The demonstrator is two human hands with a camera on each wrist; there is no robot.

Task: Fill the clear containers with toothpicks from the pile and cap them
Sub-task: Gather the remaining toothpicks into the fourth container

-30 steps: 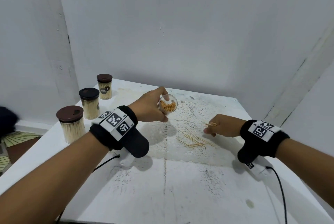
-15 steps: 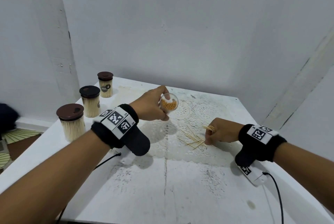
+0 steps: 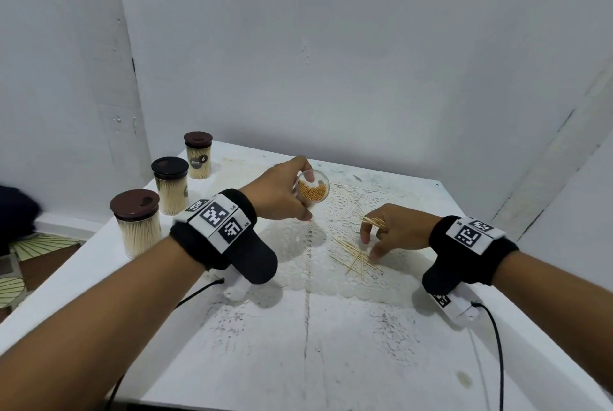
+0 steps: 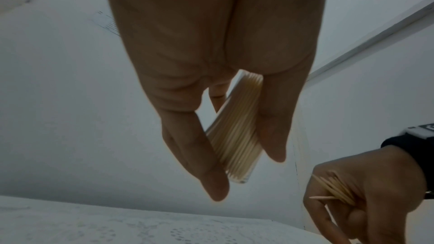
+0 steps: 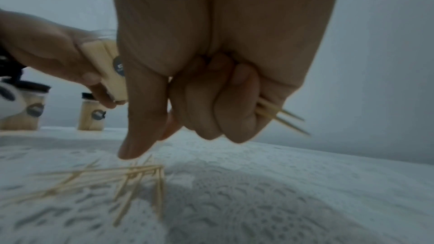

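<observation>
A white table (image 3: 331,344) sits in the corner of plain white walls, with a lace mat (image 3: 345,231) spread across its middle. Your left hand (image 3: 278,195) is raised above the mat and grips a clear container (image 3: 313,191), fingers and thumb curled round its wall. The container is tilted with its open mouth toward you, uncapped and already packed with toothpicks. In the left wrist view the sticks inside lie side by side between your thumb and fingers (image 4: 202,151).

Your right hand (image 3: 394,231) hovers just above the mat, its fingers curled around a small bundle of toothpicks (image 3: 373,221) whose tips poke out past the knuckles. Your thumb (image 5: 140,118) points down toward the loose pile of toothpicks (image 3: 356,256) scattered on the lace right beneath it; whether it touches them is unclear.

Three filled containers with brown caps stand in a row along the table's left edge: the nearest jar (image 3: 137,223), the middle jar (image 3: 170,185) and the far jar (image 3: 198,154), all upright and well apart from your hands.
</observation>
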